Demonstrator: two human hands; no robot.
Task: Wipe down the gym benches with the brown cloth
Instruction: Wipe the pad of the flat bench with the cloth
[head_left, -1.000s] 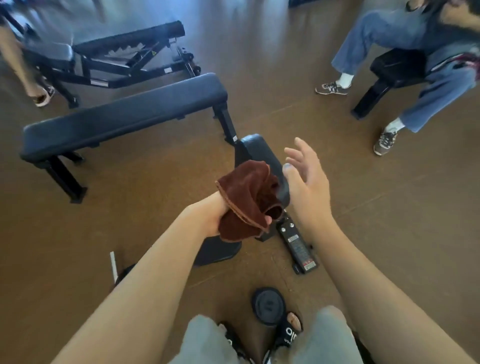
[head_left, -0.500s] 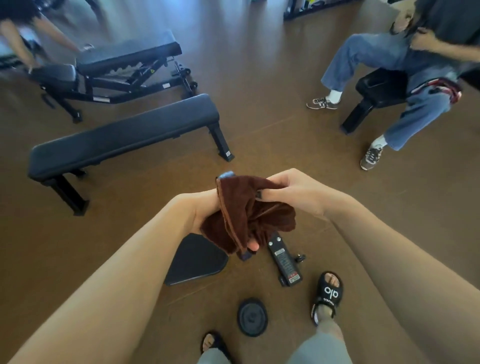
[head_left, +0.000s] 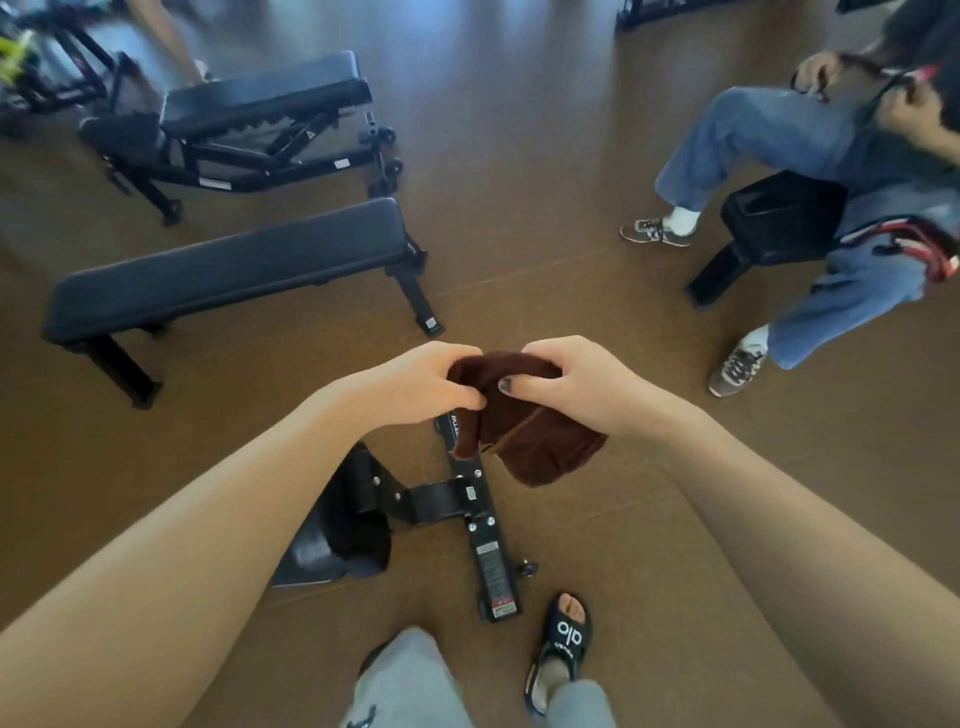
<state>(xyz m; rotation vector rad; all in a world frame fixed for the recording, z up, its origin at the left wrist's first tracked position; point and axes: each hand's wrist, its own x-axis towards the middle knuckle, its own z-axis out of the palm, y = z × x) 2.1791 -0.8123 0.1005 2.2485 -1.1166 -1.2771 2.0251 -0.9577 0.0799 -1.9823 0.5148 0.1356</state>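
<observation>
Both hands hold the brown cloth (head_left: 530, 426) in front of me, folded and hanging down. My left hand (head_left: 415, 382) pinches its left top edge and my right hand (head_left: 571, 379) grips its right top edge. Under the cloth, on the floor, stands a small black bench (head_left: 358, 514) with a black metal base bar (head_left: 485, 545). A long flat black bench (head_left: 228, 270) stands to the front left. Behind it is an adjustable black bench (head_left: 260, 98).
A person in blue jeans sits on another black bench (head_left: 779, 218) at the right, feet on the brown floor (head_left: 519, 156). My feet in black sandals (head_left: 563, 644) are at the bottom. Another person's leg (head_left: 166, 36) shows at the far left.
My right hand came from open in the air onto the cloth and now grips it beside the left hand. The view has shifted back, and the cloth hangs lower and flatter.
</observation>
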